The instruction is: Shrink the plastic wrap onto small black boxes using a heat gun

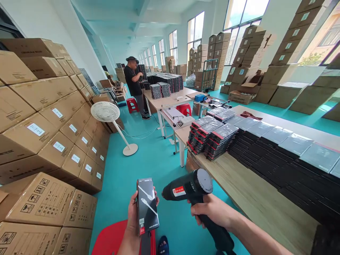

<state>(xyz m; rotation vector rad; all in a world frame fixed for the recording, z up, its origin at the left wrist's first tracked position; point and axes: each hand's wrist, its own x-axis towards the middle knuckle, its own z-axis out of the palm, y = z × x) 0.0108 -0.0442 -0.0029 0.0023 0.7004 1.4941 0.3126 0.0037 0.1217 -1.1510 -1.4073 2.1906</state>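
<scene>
A black box [147,207] with a picture of white cable plugs on its front is upright in my left hand [133,216], fingers wrapped round both its sides. My right hand [209,212] grips the handle of a black heat gun [186,187] with a red and white label. The gun's nozzle points left at the box, with a small gap between them. Stacks of wrapped black boxes [212,134] stand on the wooden table [255,187] to the right.
A red stool [110,239] is below my left hand. Brown cartons [39,202] are piled along the left, near a white fan [105,112]. A person [133,83] stands at a farther table. More cartons line the windows.
</scene>
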